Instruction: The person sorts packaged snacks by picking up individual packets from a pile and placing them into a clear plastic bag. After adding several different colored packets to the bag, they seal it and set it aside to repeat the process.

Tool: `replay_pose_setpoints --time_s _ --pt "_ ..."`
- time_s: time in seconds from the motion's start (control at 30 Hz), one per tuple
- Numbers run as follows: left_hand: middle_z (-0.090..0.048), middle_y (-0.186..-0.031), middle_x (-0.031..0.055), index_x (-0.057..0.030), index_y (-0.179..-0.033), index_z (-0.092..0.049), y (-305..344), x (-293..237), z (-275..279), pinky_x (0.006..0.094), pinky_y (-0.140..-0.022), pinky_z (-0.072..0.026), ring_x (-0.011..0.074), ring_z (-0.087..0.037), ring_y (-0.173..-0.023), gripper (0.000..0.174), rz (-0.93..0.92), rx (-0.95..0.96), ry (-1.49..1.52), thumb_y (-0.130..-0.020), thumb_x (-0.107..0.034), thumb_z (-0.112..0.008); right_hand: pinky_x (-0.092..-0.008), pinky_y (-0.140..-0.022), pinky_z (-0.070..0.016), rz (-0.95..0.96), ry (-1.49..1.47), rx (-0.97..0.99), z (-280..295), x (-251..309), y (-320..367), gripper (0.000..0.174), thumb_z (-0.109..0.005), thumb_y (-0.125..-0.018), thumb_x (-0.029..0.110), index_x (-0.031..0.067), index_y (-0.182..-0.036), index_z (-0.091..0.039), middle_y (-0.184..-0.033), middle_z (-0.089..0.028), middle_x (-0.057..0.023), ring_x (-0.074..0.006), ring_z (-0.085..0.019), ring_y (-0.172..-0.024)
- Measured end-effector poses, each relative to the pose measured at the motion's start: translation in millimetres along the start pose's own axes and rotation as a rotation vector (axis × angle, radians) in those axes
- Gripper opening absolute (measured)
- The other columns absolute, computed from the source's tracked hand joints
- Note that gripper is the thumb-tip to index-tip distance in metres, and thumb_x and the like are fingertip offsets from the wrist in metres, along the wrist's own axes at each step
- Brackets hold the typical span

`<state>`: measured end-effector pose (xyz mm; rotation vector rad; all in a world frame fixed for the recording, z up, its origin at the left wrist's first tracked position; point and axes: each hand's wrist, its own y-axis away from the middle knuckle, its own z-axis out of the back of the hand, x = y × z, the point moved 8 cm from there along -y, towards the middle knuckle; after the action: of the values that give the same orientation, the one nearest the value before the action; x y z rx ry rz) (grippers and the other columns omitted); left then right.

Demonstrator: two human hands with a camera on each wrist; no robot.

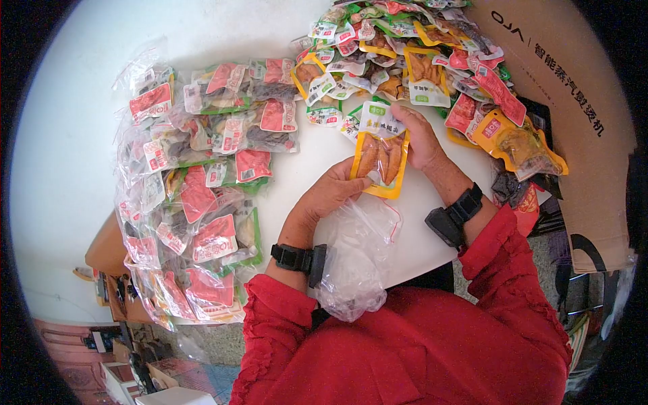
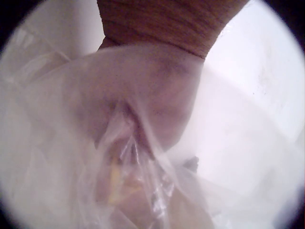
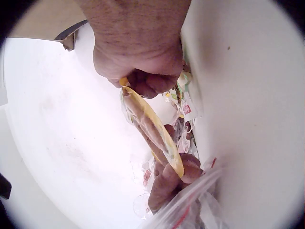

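Note:
A yellow-edged food packet point(image 1: 383, 156) with a white printed top and brown pieces showing through its window is held between both hands over the white table. My left hand point(image 1: 329, 194) pinches its lower left side, the thumb lying across the front. At the upper right edge, my right hand point(image 1: 421, 138) grips it with curled fingers. In the right wrist view the packet point(image 3: 155, 126) is seen edge-on between the hands. A clear zip bag point(image 1: 358, 253) with a red seal line hangs by my left wrist; its film veils the left hand point(image 2: 143, 100) in the left wrist view.
Rows of clear bags filled with packets point(image 1: 214, 246) cover the table's left side. A heap of loose packets point(image 1: 378, 61) lies at the back, spreading right to a yellow packet point(image 1: 516, 143). A large cardboard box point(image 1: 574, 135) stands along the right.

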<state>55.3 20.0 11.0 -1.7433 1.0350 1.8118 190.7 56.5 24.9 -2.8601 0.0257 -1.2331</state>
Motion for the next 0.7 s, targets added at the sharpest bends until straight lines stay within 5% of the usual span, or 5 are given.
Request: replay_pose_setpoints --time_s 0.7 --pt "-0.051 -0.086 -0.0063 -0.0074 -0.119 -0.045 2.9 -7.6 -5.9 0.0152 -0.056 -0.0332 0.0013 -0.04 -0.064 0.039 -0.03 0.053 0.079 -0.081 -0.01 -0.053 -0.0284 -0.075 -0.0469 -0.012 0.044 -0.023 4.2 -2.2 -2.1 0.024 -0.05 -0.083 0.025 0.0036 -0.093 -0.054 -0.088 -0.058 -0.0066 -0.0154 -0.058 -0.082"
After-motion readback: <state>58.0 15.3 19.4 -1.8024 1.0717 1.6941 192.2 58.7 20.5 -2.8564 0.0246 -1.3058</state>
